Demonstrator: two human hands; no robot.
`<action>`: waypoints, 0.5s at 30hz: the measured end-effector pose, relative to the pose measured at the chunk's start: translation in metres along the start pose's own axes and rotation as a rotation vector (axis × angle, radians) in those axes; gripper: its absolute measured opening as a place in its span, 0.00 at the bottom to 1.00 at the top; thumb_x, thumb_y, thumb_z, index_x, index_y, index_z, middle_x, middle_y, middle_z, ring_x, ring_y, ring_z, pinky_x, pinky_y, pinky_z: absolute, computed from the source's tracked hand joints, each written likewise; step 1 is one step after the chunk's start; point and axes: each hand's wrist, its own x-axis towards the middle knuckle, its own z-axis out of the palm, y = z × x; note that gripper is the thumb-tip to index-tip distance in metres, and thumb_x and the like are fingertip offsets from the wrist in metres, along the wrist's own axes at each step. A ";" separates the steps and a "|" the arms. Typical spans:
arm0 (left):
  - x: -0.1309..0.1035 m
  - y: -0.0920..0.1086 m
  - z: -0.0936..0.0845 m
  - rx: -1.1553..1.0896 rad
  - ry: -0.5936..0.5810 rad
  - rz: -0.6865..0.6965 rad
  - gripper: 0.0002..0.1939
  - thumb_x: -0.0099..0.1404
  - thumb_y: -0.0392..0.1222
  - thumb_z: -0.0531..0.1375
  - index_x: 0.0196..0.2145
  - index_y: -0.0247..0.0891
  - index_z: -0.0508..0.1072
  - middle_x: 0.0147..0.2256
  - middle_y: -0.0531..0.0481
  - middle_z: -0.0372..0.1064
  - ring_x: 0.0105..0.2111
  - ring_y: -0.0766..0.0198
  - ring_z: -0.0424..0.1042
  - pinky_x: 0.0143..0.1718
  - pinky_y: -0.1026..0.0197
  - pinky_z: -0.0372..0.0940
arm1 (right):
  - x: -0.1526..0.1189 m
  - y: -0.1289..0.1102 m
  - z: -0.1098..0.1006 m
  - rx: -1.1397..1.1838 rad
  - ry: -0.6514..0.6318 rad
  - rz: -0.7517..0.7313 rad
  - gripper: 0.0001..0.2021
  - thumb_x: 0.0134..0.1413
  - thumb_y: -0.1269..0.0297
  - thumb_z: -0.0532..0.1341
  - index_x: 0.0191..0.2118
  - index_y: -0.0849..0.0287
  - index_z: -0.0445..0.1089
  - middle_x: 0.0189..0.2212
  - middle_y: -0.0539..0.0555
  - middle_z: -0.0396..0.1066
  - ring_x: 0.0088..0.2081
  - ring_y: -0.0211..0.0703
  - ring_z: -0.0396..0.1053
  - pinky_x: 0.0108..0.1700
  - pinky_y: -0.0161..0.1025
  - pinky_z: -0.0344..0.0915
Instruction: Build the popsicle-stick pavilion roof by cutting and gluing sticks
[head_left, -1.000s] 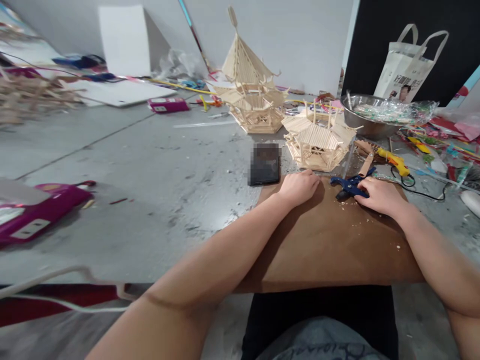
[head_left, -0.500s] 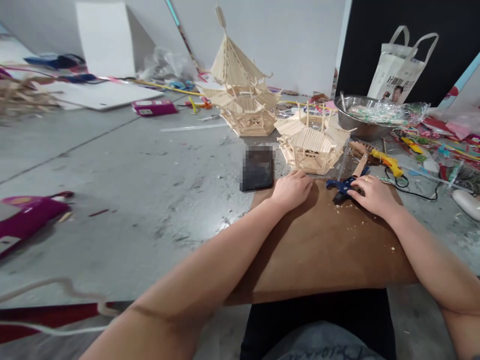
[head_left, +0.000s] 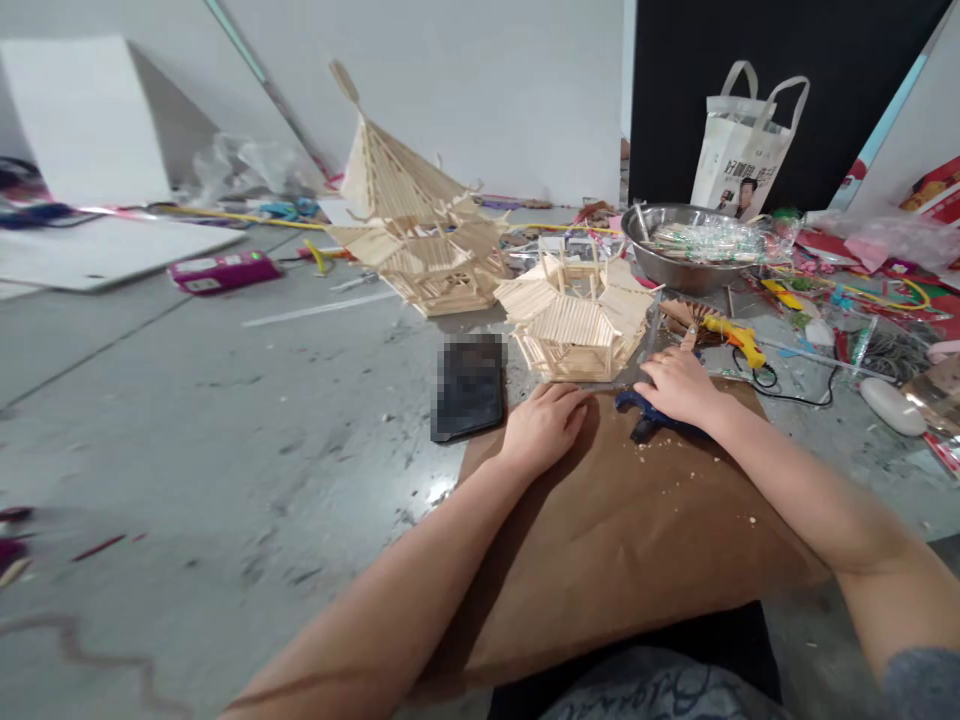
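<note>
Head view, left hand [head_left: 546, 428]: it is lying palm down, fingers loosely out, on the brown sheet [head_left: 637, 570], apart from your right.
Right hand [head_left: 679, 385]: it is covering most of the blue tool [head_left: 637, 405]; you are hiding whether the fingers are gripping it.
Blue tool: it is lying under your right hand, the nearer one, its long axis running roughly left to right.
Stick pavilion [head_left: 574, 325]: it is standing upright just beyond your left fingertips; contact is unclear.

head view | worn on head | faces forward and down | tabletop [head_left: 300, 500] near
</note>
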 end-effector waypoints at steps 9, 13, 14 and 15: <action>0.000 -0.005 0.001 0.008 -0.036 0.034 0.17 0.65 0.44 0.47 0.44 0.40 0.71 0.45 0.47 0.69 0.44 0.58 0.66 0.48 0.57 0.62 | 0.027 -0.007 0.017 0.068 -0.104 -0.066 0.19 0.56 0.56 0.50 0.42 0.64 0.70 0.46 0.62 0.69 0.49 0.53 0.63 0.49 0.48 0.55; 0.000 -0.007 0.003 -0.011 -0.055 0.045 0.17 0.65 0.44 0.47 0.44 0.40 0.72 0.45 0.46 0.69 0.43 0.58 0.66 0.47 0.56 0.63 | 0.031 -0.011 0.015 0.091 -0.104 -0.098 0.19 0.57 0.57 0.48 0.41 0.64 0.70 0.45 0.63 0.69 0.48 0.54 0.64 0.49 0.51 0.54; 0.000 -0.007 0.003 -0.016 -0.059 0.046 0.17 0.65 0.45 0.47 0.44 0.39 0.72 0.45 0.46 0.69 0.43 0.58 0.66 0.47 0.56 0.63 | 0.032 -0.013 0.014 0.098 -0.103 -0.107 0.19 0.57 0.57 0.48 0.41 0.64 0.70 0.45 0.63 0.69 0.48 0.53 0.64 0.50 0.51 0.54; 0.000 -0.008 0.003 -0.019 -0.063 0.047 0.18 0.65 0.45 0.46 0.44 0.38 0.71 0.45 0.46 0.69 0.43 0.58 0.66 0.47 0.56 0.63 | 0.034 -0.016 0.014 0.107 -0.102 -0.113 0.19 0.57 0.58 0.47 0.42 0.64 0.69 0.46 0.63 0.69 0.49 0.53 0.63 0.50 0.51 0.53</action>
